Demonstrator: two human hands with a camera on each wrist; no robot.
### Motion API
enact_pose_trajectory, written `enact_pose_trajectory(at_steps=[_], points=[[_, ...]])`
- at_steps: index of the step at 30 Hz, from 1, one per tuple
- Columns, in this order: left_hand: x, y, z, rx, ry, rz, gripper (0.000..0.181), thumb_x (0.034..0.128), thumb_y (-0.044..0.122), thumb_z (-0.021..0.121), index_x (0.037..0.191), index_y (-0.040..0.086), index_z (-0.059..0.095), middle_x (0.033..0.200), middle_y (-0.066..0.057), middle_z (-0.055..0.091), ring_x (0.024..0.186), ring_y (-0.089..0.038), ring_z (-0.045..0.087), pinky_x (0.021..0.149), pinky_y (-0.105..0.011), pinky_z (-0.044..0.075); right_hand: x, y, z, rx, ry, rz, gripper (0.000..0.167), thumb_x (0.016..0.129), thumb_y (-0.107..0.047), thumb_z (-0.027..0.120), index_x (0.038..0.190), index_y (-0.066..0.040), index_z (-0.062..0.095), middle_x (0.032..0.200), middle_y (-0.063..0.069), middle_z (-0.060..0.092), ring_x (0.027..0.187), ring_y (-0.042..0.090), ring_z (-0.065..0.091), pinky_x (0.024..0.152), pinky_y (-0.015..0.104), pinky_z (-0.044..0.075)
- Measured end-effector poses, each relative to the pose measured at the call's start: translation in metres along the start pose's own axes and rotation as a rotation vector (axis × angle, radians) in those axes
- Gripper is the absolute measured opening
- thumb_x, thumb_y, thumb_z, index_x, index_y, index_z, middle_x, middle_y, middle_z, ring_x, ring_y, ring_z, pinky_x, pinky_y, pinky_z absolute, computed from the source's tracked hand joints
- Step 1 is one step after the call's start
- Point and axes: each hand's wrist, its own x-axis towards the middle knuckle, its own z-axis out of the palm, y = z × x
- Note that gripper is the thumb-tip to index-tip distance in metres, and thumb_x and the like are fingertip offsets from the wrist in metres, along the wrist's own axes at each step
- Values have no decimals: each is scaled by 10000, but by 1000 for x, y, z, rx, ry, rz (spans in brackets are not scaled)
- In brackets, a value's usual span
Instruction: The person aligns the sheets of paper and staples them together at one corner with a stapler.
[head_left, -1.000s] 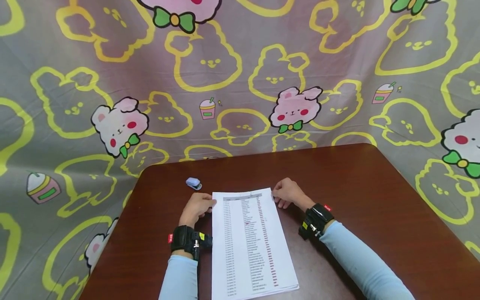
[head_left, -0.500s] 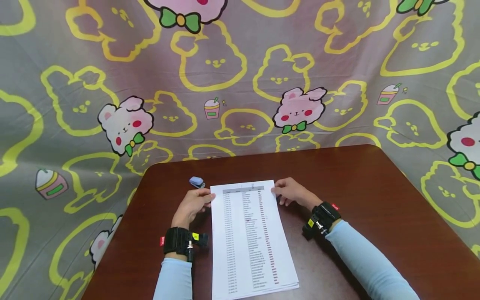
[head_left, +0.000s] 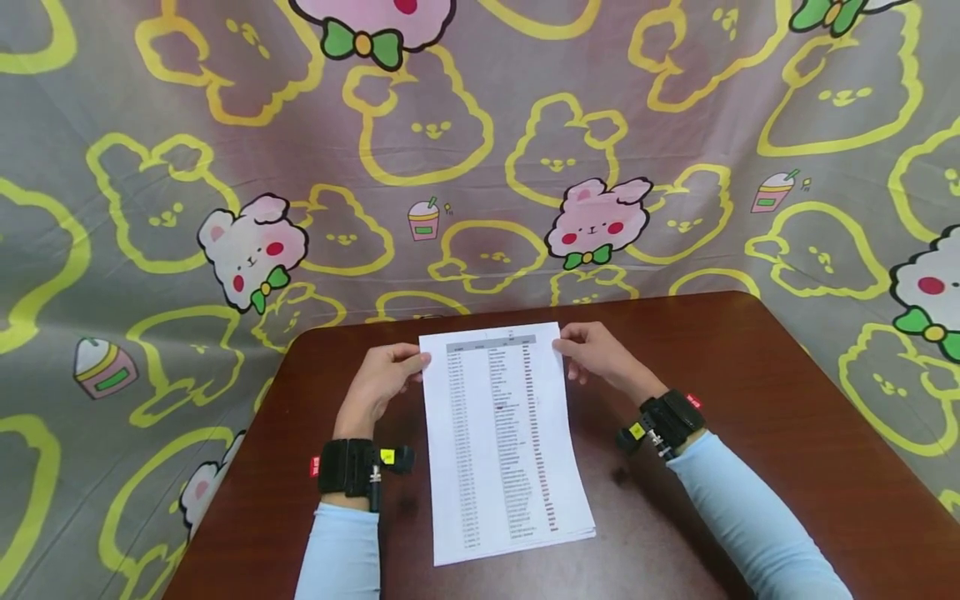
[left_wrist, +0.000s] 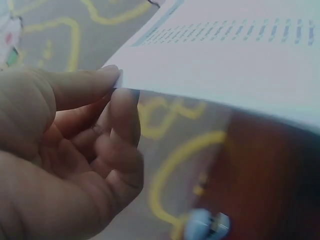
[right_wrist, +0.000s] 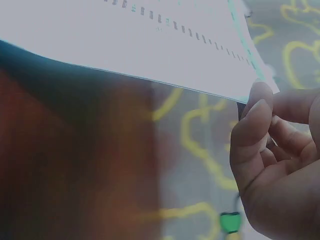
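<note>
Printed white sheets, a thin stack with a grey header row and columns of text, are held up at their top corners, the far end raised. The left hand pinches the upper left corner between thumb and fingers. At the upper right corner, the right hand pinches the paper the same way. In the left wrist view the thumb of the left hand lies on top of the paper. The right wrist view shows the right hand gripping the paper's corner.
A small light-blue stapler shows at the bottom of the left wrist view; the head view does not show it. The brown table extends around the paper, with a patterned cloth behind its far edge.
Both hands have lifted the top of the sheets and moved it away from the body, and the near end has moved up in view. The stapler, visible earlier in the head view, is now hidden there.
</note>
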Motion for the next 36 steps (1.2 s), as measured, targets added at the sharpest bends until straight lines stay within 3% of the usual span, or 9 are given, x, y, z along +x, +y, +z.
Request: enact_pose_trajectory(at_steps=[9,14,19,22,26,36], points=[[-25,59,-11,-1,47,233,249,963,270,627,1110,78,686,786,-44,586,675,-205,523,520,-271,394,-30,-63,-32,-38,102,-163,226,965,-257,619,1074,-59,630,974,159,672,642,388,623,547,301,526],[-45,86,-10,-35,118,426,230,958,221,637,1074,32,697,785,-118,576,546,-123,465,503,-232,391,-50,-89,-47,-83,183,-255,256,970,-270,615,1096,-47,618,979,180,671,629,330,638,550,278,537],[-54,102,2,-50,217,604,202,948,166,648,1038,-8,699,788,-141,590,530,-36,527,544,-188,472,-67,-101,-57,-114,284,-356,251,975,-254,605,1081,-26,619,997,189,679,611,236,675,575,289,565],[-48,99,9,-93,255,671,197,935,188,668,1011,10,709,802,-178,617,550,-18,563,560,-173,498,-71,-100,-58,-127,339,-411,254,978,-251,599,1081,-21,630,1001,182,685,619,199,686,586,270,565],[-45,97,19,-131,270,700,188,931,156,669,1000,-16,705,806,-214,634,594,0,577,579,-190,520,-72,-92,-59,-129,380,-422,244,978,-241,599,1059,-14,635,890,182,674,628,180,692,594,257,563],[-42,86,29,-77,305,638,196,933,230,674,984,44,704,768,-122,619,606,-65,558,577,-188,472,-77,-80,-56,-150,371,-408,232,981,-235,595,1019,-9,634,883,176,692,647,221,703,599,243,558]])
